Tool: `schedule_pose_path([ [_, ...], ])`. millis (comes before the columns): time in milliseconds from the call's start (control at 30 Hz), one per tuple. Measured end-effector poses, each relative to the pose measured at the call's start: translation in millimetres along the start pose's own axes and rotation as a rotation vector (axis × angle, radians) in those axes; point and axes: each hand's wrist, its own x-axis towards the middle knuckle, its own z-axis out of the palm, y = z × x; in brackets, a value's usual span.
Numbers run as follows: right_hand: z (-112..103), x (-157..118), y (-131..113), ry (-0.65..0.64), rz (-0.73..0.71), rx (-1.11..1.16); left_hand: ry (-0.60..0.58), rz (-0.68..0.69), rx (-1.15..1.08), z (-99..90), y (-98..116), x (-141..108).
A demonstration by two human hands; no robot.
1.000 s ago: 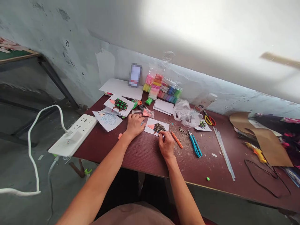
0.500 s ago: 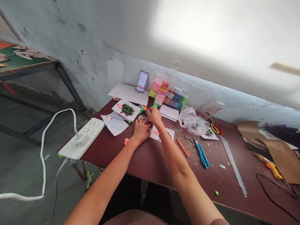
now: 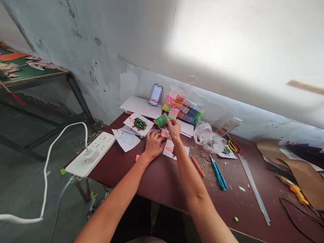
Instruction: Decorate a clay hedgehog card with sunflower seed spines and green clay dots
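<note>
My right hand [image 3: 174,129] pinches the edge of a small green packet [image 3: 161,119], lifted over the back of the dark red table. Beside it, my left hand [image 3: 153,145] rests with fingers spread near a pink packet [image 3: 165,134]. A card with a pink and dark hedgehog [image 3: 170,149] lies under my right wrist, partly covered. Left of my hands are a card with a green and black hedgehog [image 3: 138,123] and a blue hedgehog drawing [image 3: 126,138]. A lump of pink clay [image 3: 137,157] sits by my left wrist.
Packs of coloured clay [image 3: 188,111], a phone [image 3: 155,95] and plastic bags [image 3: 203,133] stand at the back. An orange pen [image 3: 198,167], blue cutter [image 3: 219,173], scissors [image 3: 234,146] and glue sticks [image 3: 254,189] lie rightward. A power strip [image 3: 91,155] overhangs the left edge.
The green packet is now raised in my right hand, which has moved slightly right. The pink packet shows more clearly beside my left hand. The view has shifted a little.
</note>
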Motion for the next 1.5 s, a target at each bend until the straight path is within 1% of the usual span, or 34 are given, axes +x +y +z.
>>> schedule_pose_path([
  [33, -9.6, -7.5, 0.6, 0.015, 0.000, 0.099, 0.039, -0.002, -0.087, -1.0, 1.5, 2.1],
  [67, -19.3, -16.6, 1.0, 0.014, 0.006, 0.182, 0.076, -0.033, -0.186, -1.9, 3.7, 4.7],
  [133, -37.4, -37.8, 1.2, 0.029, 0.045, 0.305, 0.131, -0.183, -0.434, -3.2, 10.1, 11.1],
  [167, -45.3, -49.0, 1.0, 0.018, 0.055, 0.338, 0.132, -0.281, -0.588, -3.7, 14.2, 14.5],
  [200, -52.1, -59.7, 0.7, 0.005, 0.063, 0.351, 0.108, -0.375, -0.755, -3.9, 18.5, 17.8],
  [267, -62.6, -77.6, -0.1, -0.026, 0.063, 0.357, 0.007, -0.502, -1.060, -4.2, 27.1, 23.0],
  [300, -66.7, -84.1, -0.5, -0.046, 0.056, 0.349, -0.043, -0.537, -1.165, -4.2, 30.7, 24.9],
  [367, -73.4, -91.5, -0.7, -0.062, 0.041, 0.318, -0.110, -0.576, -1.269, -4.3, 35.5, 27.5],
  [467, -81.7, -91.5, 0.5, -0.086, 0.057, 0.271, -0.170, -0.612, -1.293, -5.1, 36.3, 30.1],
  [567, -87.8, -86.3, 2.2, -0.135, 0.068, 0.243, -0.245, -0.608, -1.313, -7.1, 32.1, 33.7],
  [700, -89.9, -83.5, 3.9, -0.183, 0.099, 0.281, -0.342, -0.607, -1.341, -8.3, 25.6, 38.6],
  [867, -89.5, -86.9, 7.9, -0.255, 0.130, 0.330, -0.365, -0.619, -1.300, -6.9, 19.4, 37.9],
  [1033, -93.3, -89.6, 13.3, -0.351, 0.147, 0.337, -0.409, -0.558, -1.292, -10.5, 13.6, 32.5],
  [1167, -91.3, -88.7, 16.6, -0.327, 0.123, 0.289, -0.421, -0.523, -1.232, -12.0, 9.4, 30.1],
  [1333, -88.4, -89.6, 15.7, -0.318, 0.101, 0.258, -0.421, -0.561, -1.217, -12.7, 6.7, 30.6],
  [1500, -88.5, -94.5, 16.1, -0.335, 0.157, 0.252, -0.445, -0.582, -1.226, -13.2, 6.3, 30.4],
])
